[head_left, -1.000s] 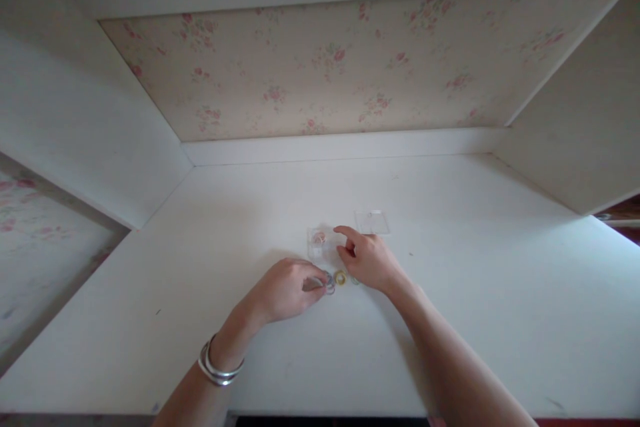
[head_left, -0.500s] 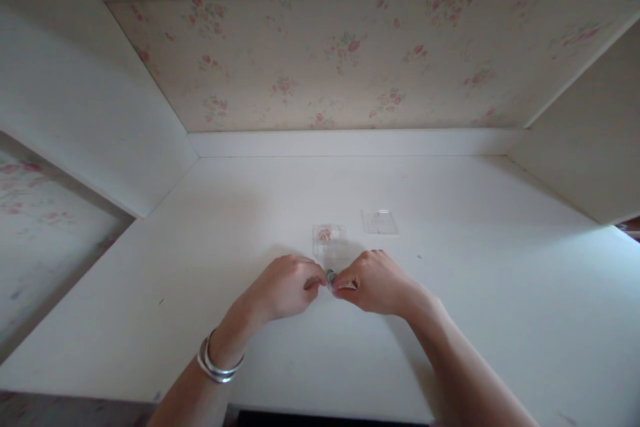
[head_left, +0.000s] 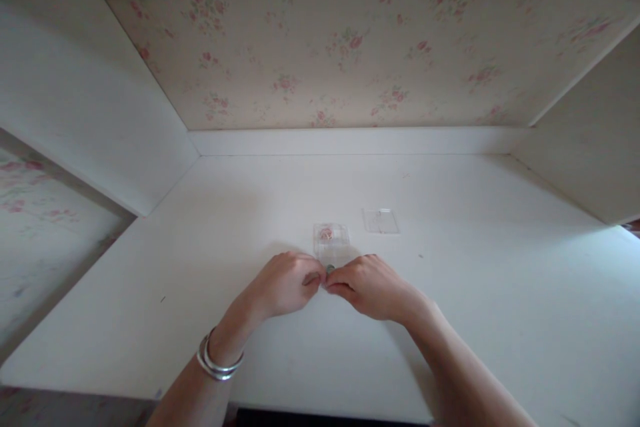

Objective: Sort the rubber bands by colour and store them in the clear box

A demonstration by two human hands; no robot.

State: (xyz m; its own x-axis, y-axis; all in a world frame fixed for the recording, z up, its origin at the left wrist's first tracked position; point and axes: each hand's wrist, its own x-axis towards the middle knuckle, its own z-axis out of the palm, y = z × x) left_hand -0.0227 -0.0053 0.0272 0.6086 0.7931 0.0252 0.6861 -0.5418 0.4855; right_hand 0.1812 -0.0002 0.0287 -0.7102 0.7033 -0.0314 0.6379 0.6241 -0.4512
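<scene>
Head view gives me no readable writing or brand on anything I can see. My left hand [head_left: 285, 285] and right hand [head_left: 370, 285] meet fingertip to fingertip on the white table [head_left: 450, 320], both pinching one small ring [head_left: 330, 269] between them. Just behind sits one clear box [head_left: 331, 243] holding a pink ring [head_left: 326, 234], one clear lid [head_left: 381, 221] lies apart, and I count two silver bangles [head_left: 219, 364] on my left wrist.

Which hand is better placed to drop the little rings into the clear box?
Probably the right hand. It sits just below the small clear box, while the left hand is further to the side. Both pinch the tiny rings.
</scene>
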